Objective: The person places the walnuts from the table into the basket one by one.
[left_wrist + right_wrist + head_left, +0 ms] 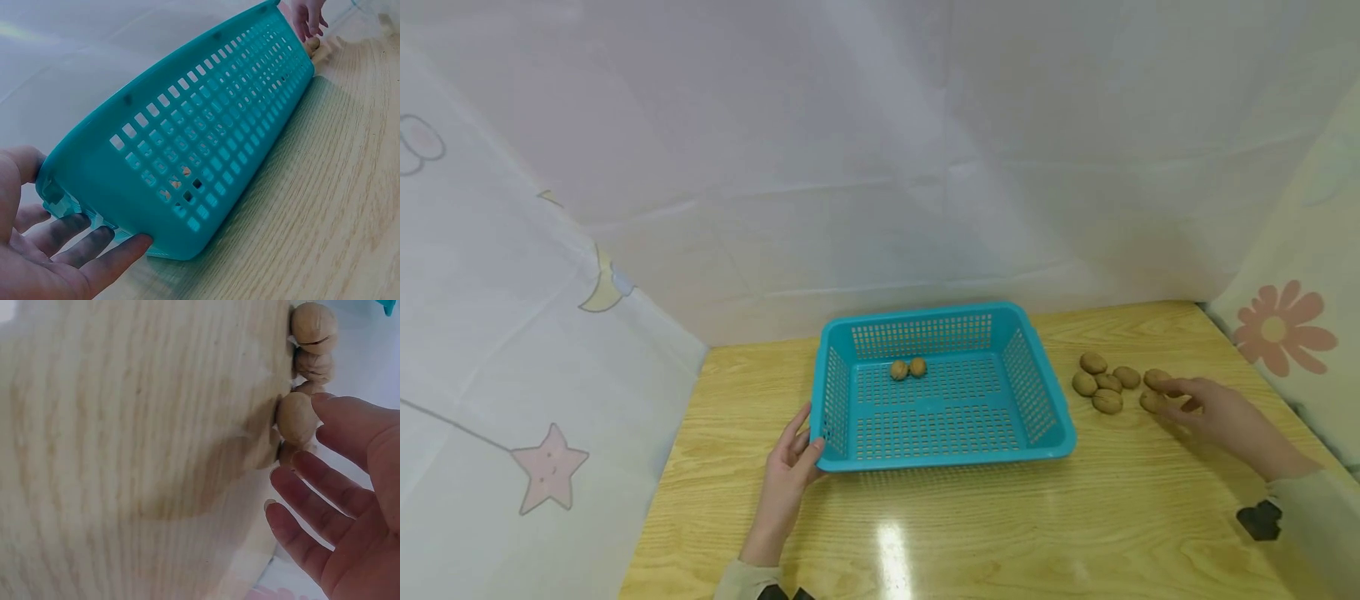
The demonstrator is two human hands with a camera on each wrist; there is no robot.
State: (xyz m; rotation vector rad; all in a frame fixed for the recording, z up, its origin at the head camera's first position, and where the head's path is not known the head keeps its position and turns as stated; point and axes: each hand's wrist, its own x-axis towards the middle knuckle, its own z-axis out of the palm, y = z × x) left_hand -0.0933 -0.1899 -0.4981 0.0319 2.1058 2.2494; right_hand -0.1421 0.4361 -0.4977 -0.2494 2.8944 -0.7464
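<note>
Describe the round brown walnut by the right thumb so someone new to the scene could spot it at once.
Start at the blue rectangular plastic basket on the wood-grain table, then move right to the cluster of five round brown walnuts. Right of those, at the right hand, lie two more. The wanted walnut is the one by the thumb, nearer the viewer than its partner.

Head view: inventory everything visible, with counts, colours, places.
Rectangular perforated plastic basket: one, turquoise, on table
Round walnuts: nine visible, brown, two in basket, seven right
Wood-grain table: one, yellowish, underneath
Patterned sheeting: count unclear, pale, behind and beside
Printed star: one, pink, left
Printed moon: one, yellow, left
Printed flower: one, pinkish, right
Small attachments: count unclear, black, both cuffs
Long sleeves: two, beige, arms
Left hand: one, gripping basket's near-left corner
Right hand: one, at rightmost walnuts
</note>
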